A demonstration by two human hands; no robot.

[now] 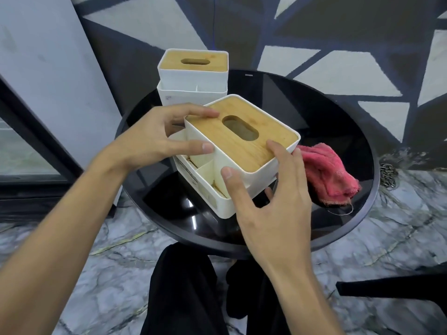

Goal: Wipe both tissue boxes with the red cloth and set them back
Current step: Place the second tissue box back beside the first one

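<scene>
Hands: left hand [154, 139] and right hand [268, 189], fingers clamped on near tissue box [242, 151], tilted. Second tissue box [193, 76] behind it; red cloth [329, 170] just right, on round black table [338, 131].

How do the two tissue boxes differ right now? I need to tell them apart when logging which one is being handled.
The near tissue box is tilted and held by the left hand and right hand; the far tissue box stands level and untouched at the back of the black table. The near one's open side compartments face the camera; the far one's show only partly. Both are white with a slotted wooden lid.
</scene>
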